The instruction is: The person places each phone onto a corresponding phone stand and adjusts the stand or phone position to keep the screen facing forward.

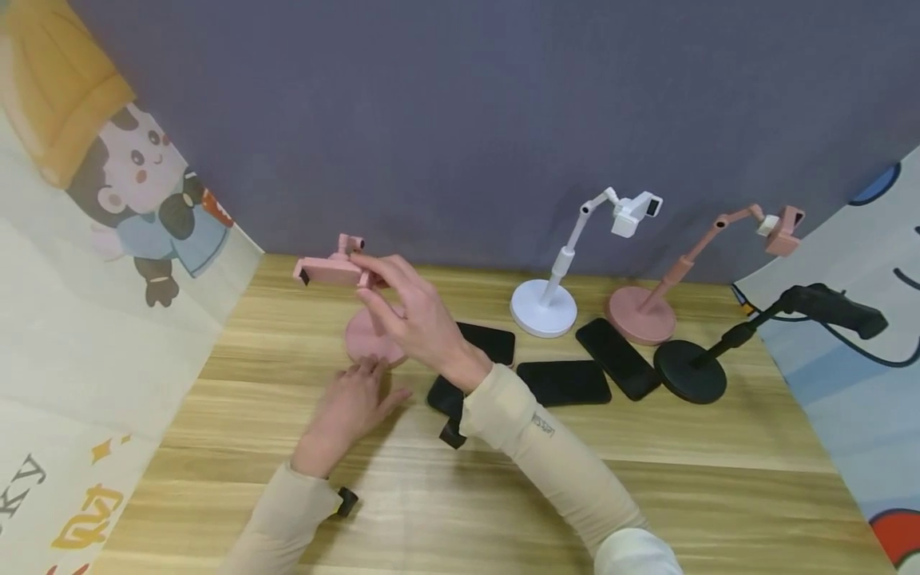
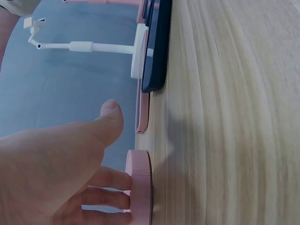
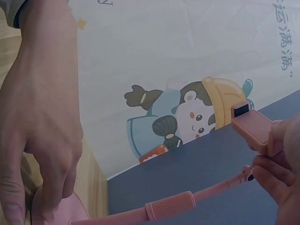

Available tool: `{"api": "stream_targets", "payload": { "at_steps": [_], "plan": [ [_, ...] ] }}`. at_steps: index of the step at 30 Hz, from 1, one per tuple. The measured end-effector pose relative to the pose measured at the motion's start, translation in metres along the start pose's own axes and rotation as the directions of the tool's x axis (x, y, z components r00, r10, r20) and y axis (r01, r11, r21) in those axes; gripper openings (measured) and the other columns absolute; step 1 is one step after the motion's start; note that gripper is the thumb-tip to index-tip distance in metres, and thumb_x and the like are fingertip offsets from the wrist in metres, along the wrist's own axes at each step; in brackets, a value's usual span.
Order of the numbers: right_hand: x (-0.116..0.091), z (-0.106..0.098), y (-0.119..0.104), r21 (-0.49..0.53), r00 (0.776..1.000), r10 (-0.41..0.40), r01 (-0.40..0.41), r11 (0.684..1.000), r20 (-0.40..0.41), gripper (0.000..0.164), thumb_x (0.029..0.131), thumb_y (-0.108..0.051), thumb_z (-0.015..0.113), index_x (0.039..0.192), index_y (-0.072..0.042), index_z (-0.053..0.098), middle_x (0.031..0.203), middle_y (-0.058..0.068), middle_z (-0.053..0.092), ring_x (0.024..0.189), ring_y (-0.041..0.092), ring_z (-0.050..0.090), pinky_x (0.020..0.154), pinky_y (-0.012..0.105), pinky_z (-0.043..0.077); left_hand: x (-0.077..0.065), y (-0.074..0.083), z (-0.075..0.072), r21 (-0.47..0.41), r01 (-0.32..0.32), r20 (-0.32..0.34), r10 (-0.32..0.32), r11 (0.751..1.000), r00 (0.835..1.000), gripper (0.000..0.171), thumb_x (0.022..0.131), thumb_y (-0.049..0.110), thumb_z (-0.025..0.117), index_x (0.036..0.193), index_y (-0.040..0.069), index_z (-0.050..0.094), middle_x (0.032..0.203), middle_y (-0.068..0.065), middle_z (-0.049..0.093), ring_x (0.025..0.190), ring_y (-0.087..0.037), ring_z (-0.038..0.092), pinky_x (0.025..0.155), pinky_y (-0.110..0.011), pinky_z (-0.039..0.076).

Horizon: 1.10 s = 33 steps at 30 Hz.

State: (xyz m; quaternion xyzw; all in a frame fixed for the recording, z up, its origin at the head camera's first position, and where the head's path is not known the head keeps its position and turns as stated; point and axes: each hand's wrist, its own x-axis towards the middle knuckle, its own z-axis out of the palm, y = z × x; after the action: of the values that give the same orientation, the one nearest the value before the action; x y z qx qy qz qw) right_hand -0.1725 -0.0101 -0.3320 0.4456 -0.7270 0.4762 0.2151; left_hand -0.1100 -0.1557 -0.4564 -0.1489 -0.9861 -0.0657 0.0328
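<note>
A pink phone stand stands at the left of the table, its round base down and its phone clamp at the top. With thumb and fingers, my right hand pinches one end of the clamp; the right wrist view shows the clamp with no phone in it. My left hand rests its fingertips on the front of the base, and in the left wrist view its fingers touch the ribbed rim while the thumb points away from it.
To the right stand a white phone stand, another pink one and a black one. Several dark phones lie between, including one in the middle and one slanted. A grey-blue panel closes the back.
</note>
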Motion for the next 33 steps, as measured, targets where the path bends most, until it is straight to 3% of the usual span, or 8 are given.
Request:
{"api": "stream_targets", "payload": {
  "at_steps": [25, 33],
  "plan": [
    [-0.005, 0.000, 0.002, -0.007, 1.000, -0.020, 0.020, 1.000, 0.005, 0.042, 0.095, -0.014, 0.055, 0.133, 0.001, 0.050, 0.111, 0.009, 0.059, 0.101, 0.007, 0.053, 0.088, 0.019, 0.048, -0.003, 0.000, 0.005, -0.017, -0.031, -0.093, 0.030, 0.999, 0.995, 0.074, 0.089, 0.057, 0.051, 0.130, -0.005, 0.053, 0.127, -0.027, 0.055, 0.107, -0.039, 0.056, 0.083, -0.052, 0.052],
    [-0.016, -0.004, 0.010, 0.000, 0.999, 0.025, -0.025, 1.000, 0.025, 0.040, 0.094, -0.012, 0.056, 0.132, 0.000, 0.051, 0.108, 0.010, 0.062, 0.101, 0.012, 0.057, 0.090, 0.020, 0.048, -0.002, -0.001, 0.007, -0.052, -0.035, -0.147, 0.027, 0.998, 0.989, 0.074, 0.086, 0.057, 0.055, 0.127, -0.004, 0.056, 0.124, -0.027, 0.057, 0.101, -0.040, 0.059, 0.080, -0.051, 0.053]
  ]
}}
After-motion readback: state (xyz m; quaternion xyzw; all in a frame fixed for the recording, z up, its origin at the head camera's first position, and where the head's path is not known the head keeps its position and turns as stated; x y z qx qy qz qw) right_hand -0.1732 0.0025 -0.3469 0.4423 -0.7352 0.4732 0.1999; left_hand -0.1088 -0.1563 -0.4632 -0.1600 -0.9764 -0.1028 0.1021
